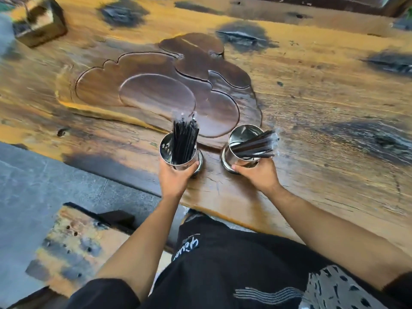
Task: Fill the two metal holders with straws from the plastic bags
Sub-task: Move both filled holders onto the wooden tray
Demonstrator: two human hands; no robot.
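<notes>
Two shiny metal holders stand side by side near the front edge of a wooden table. The left holder (166, 150) contains a bundle of black straws (185, 139) standing nearly upright. My left hand (176, 175) grips this holder from the near side. The right holder (238, 139) contains wrapped black straws (256, 146) that lean over its rim to the right. My right hand (258, 175) grips the right holder's near side. No plastic bags are in view.
The rough wooden table (312, 97) has a dark carved tray-like recess (156, 90) just behind the holders. A wooden box (38, 23) sits at the far left corner. A bench (73, 244) and grey floor lie below left.
</notes>
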